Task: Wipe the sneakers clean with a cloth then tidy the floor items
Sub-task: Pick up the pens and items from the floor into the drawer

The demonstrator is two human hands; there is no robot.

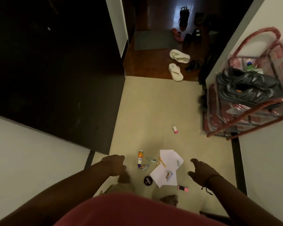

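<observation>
Both hands empty, fingers loose: left hand (113, 163) and right hand (198, 168) flank the floor clutter, sneakers (245, 85) sit up-right on the rack (245, 128), heels-to-toes roughly left-right, right hand nearer.

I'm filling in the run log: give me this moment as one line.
left hand: open, empty | right hand: open, empty | sneakers: on rack | papers, glue bottle: on floor | cloth: not seen

We saw grey sneakers (245, 85) on a red rack (258, 38), white papers (166, 168), white sandals (178, 64), a beige floor (153, 111).
</observation>
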